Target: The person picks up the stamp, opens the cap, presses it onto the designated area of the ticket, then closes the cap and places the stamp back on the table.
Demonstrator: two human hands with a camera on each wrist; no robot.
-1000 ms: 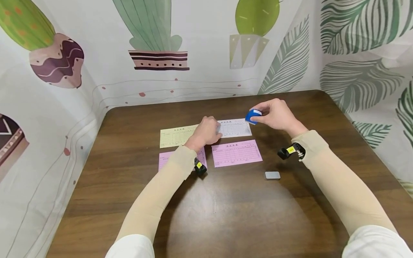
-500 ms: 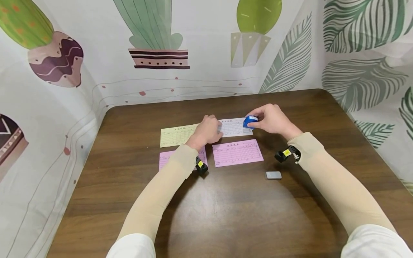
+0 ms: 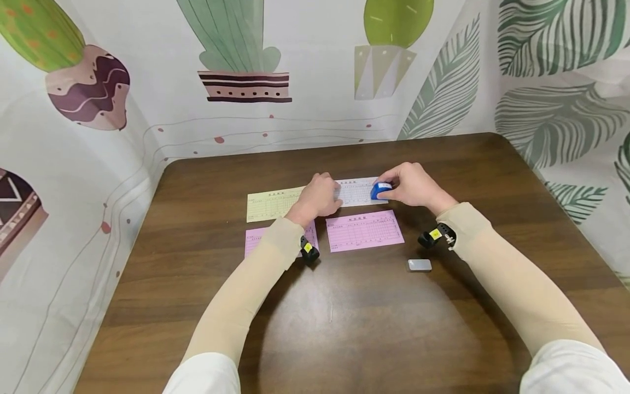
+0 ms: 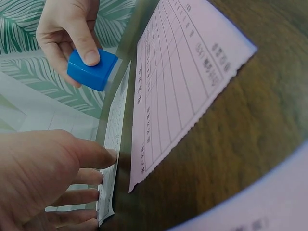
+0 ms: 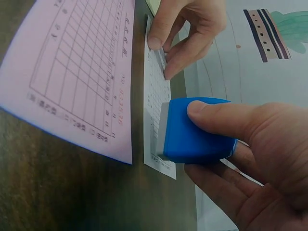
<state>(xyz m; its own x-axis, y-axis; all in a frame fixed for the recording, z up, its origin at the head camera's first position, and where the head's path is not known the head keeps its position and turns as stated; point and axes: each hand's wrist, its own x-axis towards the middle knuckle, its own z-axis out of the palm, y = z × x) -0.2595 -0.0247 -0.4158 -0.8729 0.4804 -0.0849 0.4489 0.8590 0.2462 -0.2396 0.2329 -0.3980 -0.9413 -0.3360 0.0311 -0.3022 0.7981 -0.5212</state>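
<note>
My right hand pinches a blue hand stamp between thumb and fingers. The stamp's grey base faces the right end of the white form slip; whether it touches the paper is hard to tell. With fingers spread, my left hand rests its fingertips on the left part of that slip, as the left wrist view shows. Left of it lies a yellow form slip, partly under the hand's outline. Nearer to me are two pink slips, the right pink slip and the left pink slip, which my forearm partly covers.
A small grey rectangular piece lies on the brown wooden table, right of and nearer than the slips. Behind the table's far edge hangs a white cloth printed with cacti and leaves.
My right hand has brought the stamp left and down from beyond the white slip's right edge to its right end. The left hand has stayed on the slip.
</note>
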